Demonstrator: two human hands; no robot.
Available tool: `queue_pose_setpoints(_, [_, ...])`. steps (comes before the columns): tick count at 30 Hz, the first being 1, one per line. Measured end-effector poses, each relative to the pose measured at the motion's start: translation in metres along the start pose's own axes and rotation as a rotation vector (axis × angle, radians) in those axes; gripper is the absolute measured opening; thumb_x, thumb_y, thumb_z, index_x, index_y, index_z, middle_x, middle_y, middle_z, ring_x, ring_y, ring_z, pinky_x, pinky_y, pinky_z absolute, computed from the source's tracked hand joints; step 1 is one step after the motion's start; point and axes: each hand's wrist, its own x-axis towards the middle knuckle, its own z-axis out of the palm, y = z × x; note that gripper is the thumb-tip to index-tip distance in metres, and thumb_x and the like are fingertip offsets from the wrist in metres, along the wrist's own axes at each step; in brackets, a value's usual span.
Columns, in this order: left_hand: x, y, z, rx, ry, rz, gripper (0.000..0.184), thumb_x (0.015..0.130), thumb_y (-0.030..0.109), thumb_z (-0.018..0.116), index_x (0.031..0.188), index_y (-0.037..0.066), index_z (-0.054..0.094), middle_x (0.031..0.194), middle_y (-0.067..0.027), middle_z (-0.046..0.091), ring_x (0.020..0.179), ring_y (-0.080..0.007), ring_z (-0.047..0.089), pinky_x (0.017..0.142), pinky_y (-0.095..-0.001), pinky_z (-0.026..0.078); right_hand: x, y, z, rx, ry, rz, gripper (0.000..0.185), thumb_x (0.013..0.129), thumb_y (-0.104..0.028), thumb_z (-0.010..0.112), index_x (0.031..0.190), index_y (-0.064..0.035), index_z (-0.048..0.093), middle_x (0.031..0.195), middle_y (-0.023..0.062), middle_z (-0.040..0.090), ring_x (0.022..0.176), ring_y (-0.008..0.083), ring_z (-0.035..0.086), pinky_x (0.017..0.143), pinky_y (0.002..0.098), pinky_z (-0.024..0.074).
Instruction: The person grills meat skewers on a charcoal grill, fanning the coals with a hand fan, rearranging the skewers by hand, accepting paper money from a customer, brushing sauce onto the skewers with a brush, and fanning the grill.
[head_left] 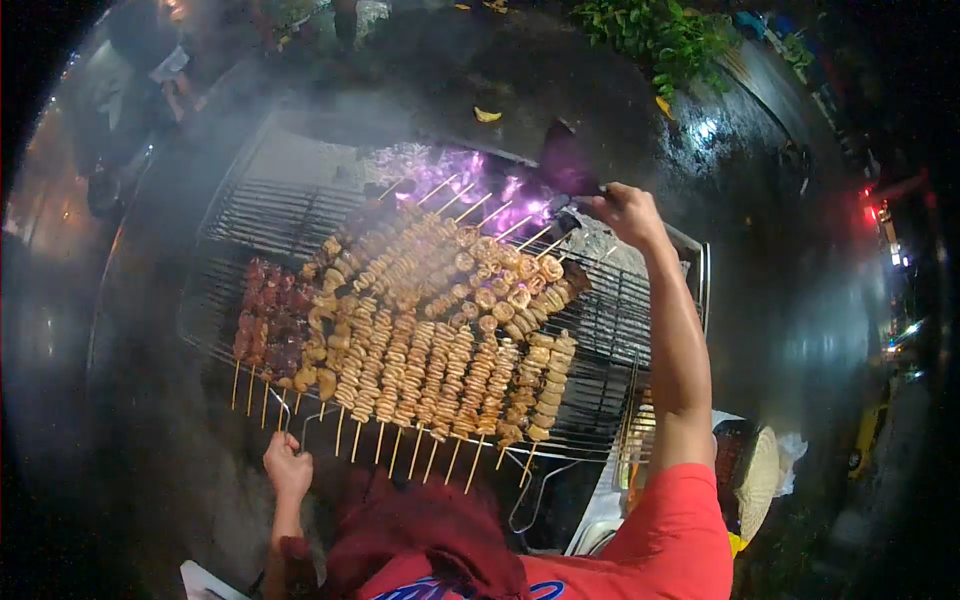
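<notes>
My left hand (288,465) is closed around the wire handle (283,415) at the near left edge of the grill rack (625,320). Over the far right side of the grill, my right hand (625,213) grips a small dark shovel (568,162), its flat blade raised beside the coals. Rows of coiled meat skewers (410,365) cover the middle of the rack, their sticks pointing toward me. Darker red meat skewers (268,310) lie at the left. A second row of skewers (490,275) lies behind, partly veiled by smoke, sticks pointing away.
Glowing coals (515,205) with purple-looking flames lie at the grill's far side. Leafy greenery (660,45) stands beyond on wet pavement. A woven fan-like item (757,485) and a plastic bag (790,460) are at the right. Smoke drifts over the left side.
</notes>
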Motion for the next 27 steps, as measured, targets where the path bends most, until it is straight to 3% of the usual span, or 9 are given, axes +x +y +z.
queue_pose_setpoints(7, [0.000, -0.006, 0.001, -0.069, 0.026, 0.127, 0.021, 0.056, -0.008, 0.055, 0.069, 0.003, 0.041, 0.055, -0.0012, 0.036, 0.047, -0.0076, 0.031, 0.043, -0.0279, 0.025, -0.020, 0.006, 0.006, 0.097, 0.085, 0.056, 0.027, 0.082, -0.027, 0.065, 0.084, -0.0016, 0.057, 0.066, 0.0227, 0.054, 0.063, 0.0438, 0.050, 0.057, 0.0420, 0.0419])
queue_pose_setpoints(9, [-0.001, -0.005, -0.001, -0.015, -0.011, 0.036, 0.021, 0.056, -0.008, 0.055, 0.069, 0.003, 0.042, 0.055, -0.0010, 0.036, 0.048, -0.0075, 0.031, 0.044, -0.0274, 0.026, -0.020, -0.005, 0.017, 0.204, 0.136, -0.016, 0.027, 0.082, -0.027, 0.065, 0.085, -0.0024, 0.056, 0.070, 0.0243, 0.054, 0.068, 0.0452, 0.049, 0.058, 0.0428, 0.0420])
queue_pose_setpoints(10, [-0.001, -0.003, -0.002, 0.011, -0.032, -0.008, 0.021, 0.056, -0.008, 0.055, 0.069, 0.003, 0.042, 0.055, -0.0009, 0.036, 0.049, -0.0074, 0.032, 0.044, -0.0271, 0.026, -0.016, -0.010, 0.015, 0.044, 0.052, 0.004, 0.027, 0.082, -0.025, 0.066, 0.097, -0.0028, 0.061, 0.068, 0.0194, 0.058, 0.058, 0.0250, 0.052, 0.060, 0.0328, 0.0438])
queue_pose_setpoints(13, [-0.001, 0.005, -0.005, 0.028, -0.002, 0.053, 0.021, 0.057, -0.008, 0.055, 0.069, 0.003, 0.041, 0.056, -0.0009, 0.036, 0.050, -0.0078, 0.033, 0.045, -0.0269, 0.027, -0.010, -0.010, 0.013, -0.070, 0.025, 0.042, 0.027, 0.081, -0.027, 0.065, 0.095, -0.0046, 0.061, 0.073, 0.0197, 0.060, 0.066, 0.0316, 0.059, 0.063, 0.0375, 0.0455])
queue_pose_setpoints(15, [-0.001, 0.005, -0.005, -0.019, -0.029, -0.041, 0.021, 0.057, -0.008, 0.055, 0.069, 0.003, 0.041, 0.057, -0.0013, 0.037, 0.050, -0.0082, 0.033, 0.045, -0.0271, 0.028, -0.004, -0.019, 0.004, -0.035, -0.038, 0.137, 0.027, 0.081, -0.028, 0.064, 0.094, -0.0050, 0.061, 0.075, 0.0195, 0.061, 0.071, 0.0356, 0.061, 0.064, 0.0410, 0.0458])
queue_pose_setpoints(18, [0.001, 0.003, -0.001, -0.028, -0.020, -0.068, 0.021, 0.057, -0.007, 0.056, 0.068, 0.002, 0.041, 0.057, -0.0019, 0.037, 0.049, -0.0089, 0.033, 0.045, -0.0275, 0.028, 0.005, -0.037, 0.019, -0.003, 0.131, -0.012, 0.027, 0.081, -0.031, 0.061, 0.089, -0.0051, 0.060, 0.074, 0.0196, 0.061, 0.075, 0.0389, 0.060, 0.064, 0.0440, 0.0457])
queue_pose_setpoints(22, [0.000, 0.007, -0.006, 0.027, -0.002, 0.021, 0.020, 0.058, -0.007, 0.056, 0.068, 0.002, 0.041, 0.058, -0.0015, 0.037, 0.049, -0.0092, 0.034, 0.045, -0.0275, 0.029, 0.020, -0.048, 0.038, -0.215, 0.001, -0.112, 0.026, 0.082, -0.034, 0.058, 0.084, -0.0079, 0.061, 0.074, 0.0194, 0.061, 0.075, 0.0407, 0.058, 0.065, 0.0463, 0.0459])
queue_pose_setpoints(23, [0.001, 0.010, -0.006, 0.023, 0.007, 0.030, 0.021, 0.057, -0.007, 0.056, 0.068, 0.002, 0.041, 0.058, -0.0018, 0.038, 0.049, -0.0096, 0.034, 0.045, -0.0276, 0.030, 0.018, -0.047, 0.039, -0.183, -0.053, -0.079, 0.024, 0.080, -0.033, 0.057, 0.087, -0.0093, 0.059, 0.079, 0.0193, 0.062, 0.078, 0.0421, 0.057, 0.067, 0.0506, 0.0452])
queue_pose_setpoints(27, [-0.001, 0.009, -0.006, 0.002, 0.009, 0.013, 0.021, 0.057, -0.007, 0.056, 0.068, 0.002, 0.041, 0.057, -0.0026, 0.038, 0.048, -0.0108, 0.034, 0.045, -0.0277, 0.030, -0.004, -0.070, 0.022, -0.073, -0.028, -0.119, 0.022, 0.080, -0.029, 0.057, 0.087, -0.0084, 0.060, 0.079, 0.0200, 0.062, 0.078, 0.0419, 0.057, 0.066, 0.0488, 0.0450])
